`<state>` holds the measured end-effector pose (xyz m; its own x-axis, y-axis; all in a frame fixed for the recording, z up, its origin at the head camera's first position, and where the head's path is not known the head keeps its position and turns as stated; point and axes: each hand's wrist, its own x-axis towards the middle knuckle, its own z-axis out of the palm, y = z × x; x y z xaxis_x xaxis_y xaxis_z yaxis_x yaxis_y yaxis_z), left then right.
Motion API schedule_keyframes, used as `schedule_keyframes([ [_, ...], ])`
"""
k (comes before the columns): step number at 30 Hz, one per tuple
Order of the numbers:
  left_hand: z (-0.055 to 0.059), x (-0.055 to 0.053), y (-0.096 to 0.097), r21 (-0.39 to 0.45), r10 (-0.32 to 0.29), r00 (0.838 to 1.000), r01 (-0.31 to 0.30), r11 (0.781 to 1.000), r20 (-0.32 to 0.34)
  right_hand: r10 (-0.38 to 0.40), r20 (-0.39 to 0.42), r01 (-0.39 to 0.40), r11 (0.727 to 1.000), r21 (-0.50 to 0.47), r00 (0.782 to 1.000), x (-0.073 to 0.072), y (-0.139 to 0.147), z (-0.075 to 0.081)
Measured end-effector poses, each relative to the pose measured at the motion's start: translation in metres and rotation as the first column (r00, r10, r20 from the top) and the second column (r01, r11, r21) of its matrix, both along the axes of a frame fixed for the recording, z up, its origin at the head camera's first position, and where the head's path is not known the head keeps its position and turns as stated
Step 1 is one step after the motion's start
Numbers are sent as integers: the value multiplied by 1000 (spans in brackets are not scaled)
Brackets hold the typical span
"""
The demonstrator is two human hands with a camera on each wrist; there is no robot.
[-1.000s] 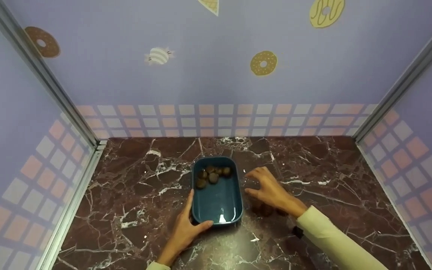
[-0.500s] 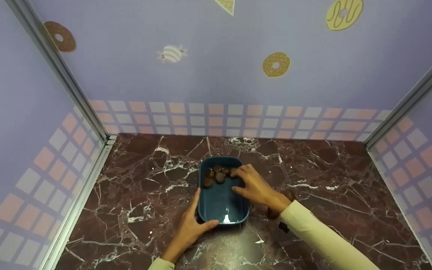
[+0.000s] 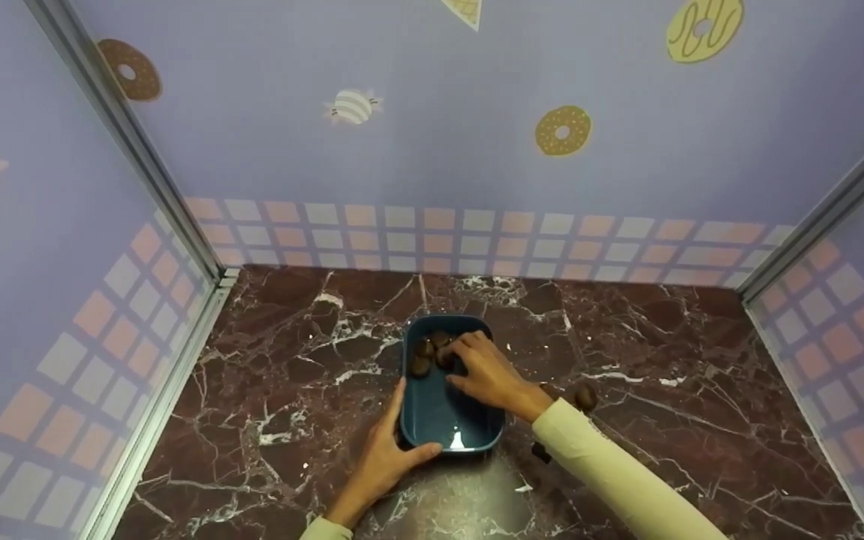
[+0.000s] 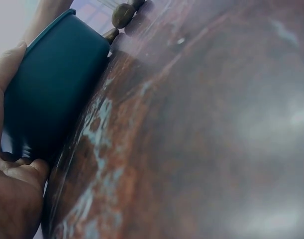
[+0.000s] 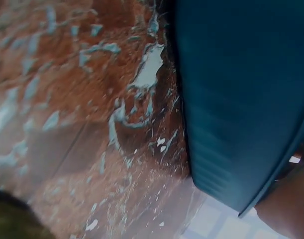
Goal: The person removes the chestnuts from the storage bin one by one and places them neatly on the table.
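Observation:
A deep blue-green rectangular dish (image 3: 447, 420) stands on the marble-patterned table, with several brown chestnuts (image 3: 421, 366) at its far end. My left hand (image 3: 387, 454) grips the dish's near left corner, thumb over the near rim and fingers along the side; the left wrist view shows its thumb at the rim (image 4: 52, 24). My right hand (image 3: 488, 375) reaches over the right side into the dish. Its fingertips are right at a chestnut, with the thumb apart from them. The hand covers some chestnuts there. In the right wrist view the dish's outer wall (image 5: 236, 99) fills the right side.
Another chestnut (image 3: 586, 397) lies on the table to the right, beside my right sleeve (image 3: 612, 465). Purple walls (image 3: 432, 150) with printed sweets and checks enclose the back and both sides of the table (image 3: 304, 420).
My right hand has moved left from beside the dish into it, reaching the chestnuts. Its forearm has uncovered a chestnut on the table. My left hand keeps its grip.

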<state>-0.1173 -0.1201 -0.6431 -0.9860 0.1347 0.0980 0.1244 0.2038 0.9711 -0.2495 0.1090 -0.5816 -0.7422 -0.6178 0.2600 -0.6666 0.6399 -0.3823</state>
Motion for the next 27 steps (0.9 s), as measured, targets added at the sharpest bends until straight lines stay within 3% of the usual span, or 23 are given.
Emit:
schedule_keyframes([
  [8, 2, 0, 1, -8, -3, 1000, 3, 1000, -12, -42, -8, 43, 998, 52, 999, -6, -11, -1],
  [13, 1, 0, 1, -27, 5, 1000, -5, 1000, -29, -72, -45, 77, 987, 139, 996, -7, -16, -3],
  [20, 0, 0, -1, -31, 4, 999, -5, 999, -39, -33, -111, 59, 968, 243, 993, -7, -19, -9],
  [27, 2, -1, 0, -31, 18, 999, -18, 999, -28, 5, -95, 18, 971, 239, 995, -3, -22, -8],
])
